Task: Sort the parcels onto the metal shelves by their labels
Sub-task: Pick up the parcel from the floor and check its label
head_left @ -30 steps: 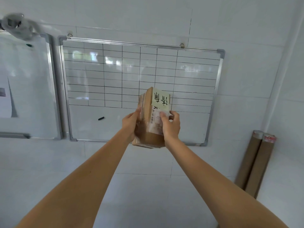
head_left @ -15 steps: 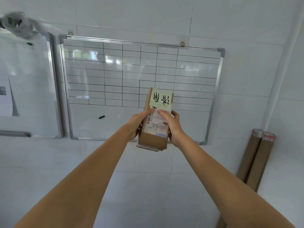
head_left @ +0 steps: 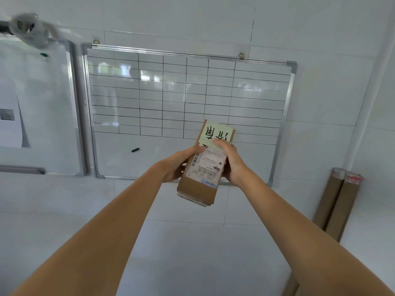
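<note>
A small brown cardboard parcel (head_left: pixel 197 189) is held up in front of me at arm's length. It carries a white shipping label with a barcode and a pale yellow note (head_left: pixel 217 134) with handwritten black characters at its top. My left hand (head_left: pixel 178 162) grips the parcel's left side, thumb on the label. My right hand (head_left: pixel 232 163) grips the right side, thumb pressing the note's lower edge. No metal shelves are in view.
A gridded whiteboard (head_left: pixel 149 99) hangs on the white tiled wall behind the parcel, a black marker (head_left: pixel 135 149) stuck to it. A second whiteboard (head_left: pixel 38 103) is at the left. Two cardboard tubes (head_left: pixel 337 201) lean in the right corner.
The parcel has turned so its labelled face points at me and has tipped slightly. My thumbs have shifted up onto the label and note.
</note>
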The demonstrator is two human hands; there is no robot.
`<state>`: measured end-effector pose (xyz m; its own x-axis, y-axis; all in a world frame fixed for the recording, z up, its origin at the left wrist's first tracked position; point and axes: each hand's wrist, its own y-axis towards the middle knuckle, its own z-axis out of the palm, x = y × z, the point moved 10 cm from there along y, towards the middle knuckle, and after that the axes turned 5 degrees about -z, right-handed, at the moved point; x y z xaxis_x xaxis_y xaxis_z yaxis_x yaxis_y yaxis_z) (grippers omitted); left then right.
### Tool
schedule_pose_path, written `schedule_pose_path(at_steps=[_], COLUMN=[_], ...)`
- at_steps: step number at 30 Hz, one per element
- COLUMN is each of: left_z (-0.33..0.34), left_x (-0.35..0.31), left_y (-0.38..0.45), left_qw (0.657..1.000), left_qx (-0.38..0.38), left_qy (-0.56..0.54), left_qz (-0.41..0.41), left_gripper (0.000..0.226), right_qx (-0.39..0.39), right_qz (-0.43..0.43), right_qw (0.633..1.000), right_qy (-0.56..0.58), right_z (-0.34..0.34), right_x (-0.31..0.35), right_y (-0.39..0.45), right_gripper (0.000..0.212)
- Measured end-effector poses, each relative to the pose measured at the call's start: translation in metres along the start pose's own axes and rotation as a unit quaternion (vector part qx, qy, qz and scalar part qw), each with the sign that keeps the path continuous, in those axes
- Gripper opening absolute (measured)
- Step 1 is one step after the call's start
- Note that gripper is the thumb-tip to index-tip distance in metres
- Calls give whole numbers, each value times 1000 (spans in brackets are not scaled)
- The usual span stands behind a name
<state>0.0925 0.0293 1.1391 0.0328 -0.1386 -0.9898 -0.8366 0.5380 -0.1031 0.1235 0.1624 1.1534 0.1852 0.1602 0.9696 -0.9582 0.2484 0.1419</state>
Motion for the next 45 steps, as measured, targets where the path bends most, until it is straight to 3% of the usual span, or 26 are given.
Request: schedule_pose_path(at_steps=[2,6,9,11,14,18,21,24,29,32,34,42,45], left_z=[-1,-4,-19,-26,-20,-17,-25,-43,-68,-73,-73,-61,-56], left_x=[3,13,31,40,46,55,52,47,38,30,27,18,18], left_y=[-1,-9,-16,-17,-18,-10,-10,-11,-14,-16,-16,-16,-15], left_qw=[1000,998,995,996,993,984,973,971,976,979,982,982,981], left_qx=[8,4,-22,-17,-15,-66,-127,-170,-190,-189,-179,-184,-178], left_qy=[-3,35,47,6,-95,-153,-181,-165,-94,-67,-47,-35,-68], left_qz=[-11,-48,-90,-90,-71,-67,-58,-32,-41,-32,-32,-31,-27], left_gripper=[81,74,89,94,72,86,76,81,84,72,69,57,60], right_qx=[-18,-90,-163,-202,-227,-244,-222,-196,-89,-16,25,10,-18], right_qz=[6,0,0,-3,-6,-13,-19,11,16,21,37,14,0], right_qw=[1000,994,976,964,953,945,947,962,996,996,996,1000,1000], right_qy=[13,68,144,172,203,217,230,190,5,-83,-77,-25,-26], right_z=[-5,-20,-35,-41,-40,-36,-33,-37,-47,-47,-47,-54,-57], right_x=[-2,-4,-13,-21,-27,-33,-37,-41,-17,1,4,-2,1], right_y=[1,1,-1,-2,-3,-1,3,4,11,9,7,5,3], right_gripper=[74,73,78,86,92,91,81,73,69,29,17,18,39])
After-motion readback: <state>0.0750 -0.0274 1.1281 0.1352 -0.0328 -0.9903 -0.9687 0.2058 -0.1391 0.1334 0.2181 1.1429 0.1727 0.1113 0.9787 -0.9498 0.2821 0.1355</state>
